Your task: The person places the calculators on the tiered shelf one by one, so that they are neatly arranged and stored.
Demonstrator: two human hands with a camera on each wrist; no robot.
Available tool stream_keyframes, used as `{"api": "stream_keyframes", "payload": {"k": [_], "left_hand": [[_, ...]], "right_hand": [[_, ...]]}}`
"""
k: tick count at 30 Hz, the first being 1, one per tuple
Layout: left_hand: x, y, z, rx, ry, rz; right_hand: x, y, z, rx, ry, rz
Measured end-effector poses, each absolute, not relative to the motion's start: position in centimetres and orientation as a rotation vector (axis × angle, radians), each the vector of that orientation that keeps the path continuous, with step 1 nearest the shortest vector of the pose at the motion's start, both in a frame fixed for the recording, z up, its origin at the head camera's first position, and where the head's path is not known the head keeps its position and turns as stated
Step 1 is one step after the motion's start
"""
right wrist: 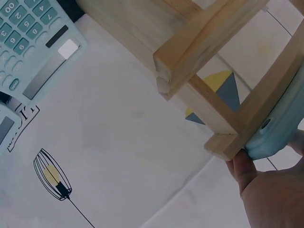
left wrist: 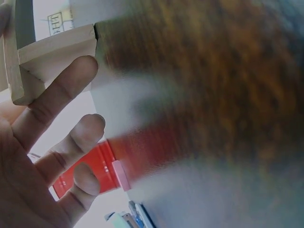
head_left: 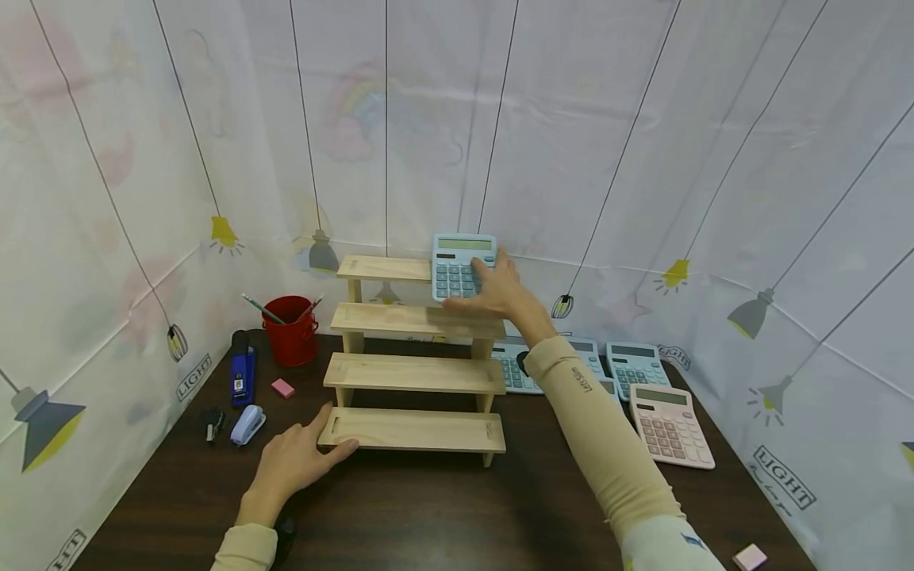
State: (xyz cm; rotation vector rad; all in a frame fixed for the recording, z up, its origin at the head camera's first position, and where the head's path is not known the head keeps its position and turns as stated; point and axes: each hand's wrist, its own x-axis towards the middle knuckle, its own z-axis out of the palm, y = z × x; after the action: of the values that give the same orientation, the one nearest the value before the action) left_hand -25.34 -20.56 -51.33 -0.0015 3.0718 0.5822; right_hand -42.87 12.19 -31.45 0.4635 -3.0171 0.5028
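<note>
The right arm stretched up and forward over the table [head_left: 400, 507], its right hand [head_left: 501, 290] clamped on a blue calculator [head_left: 451, 270] at the top of a wooden stand [head_left: 414, 373]; the left hand [head_left: 294, 458] gripped the stand's lowest left end, other fingers apart.

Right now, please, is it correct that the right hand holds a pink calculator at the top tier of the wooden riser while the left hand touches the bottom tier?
The head view shows the right hand holding a light-blue calculator, not pink, at the top tier; the left hand touches the bottom tier.
</note>
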Motion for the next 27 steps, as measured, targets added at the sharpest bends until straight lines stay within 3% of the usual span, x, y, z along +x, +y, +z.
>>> {"api": "stream_keyframes", "payload": {"k": [27], "left_hand": [[-25.0, -20.6, -51.4, -0.001, 3.093, 0.622]], "right_hand": [[-43.5, 6.4, -32.6, 0.742, -2.929, 0.505]]}}
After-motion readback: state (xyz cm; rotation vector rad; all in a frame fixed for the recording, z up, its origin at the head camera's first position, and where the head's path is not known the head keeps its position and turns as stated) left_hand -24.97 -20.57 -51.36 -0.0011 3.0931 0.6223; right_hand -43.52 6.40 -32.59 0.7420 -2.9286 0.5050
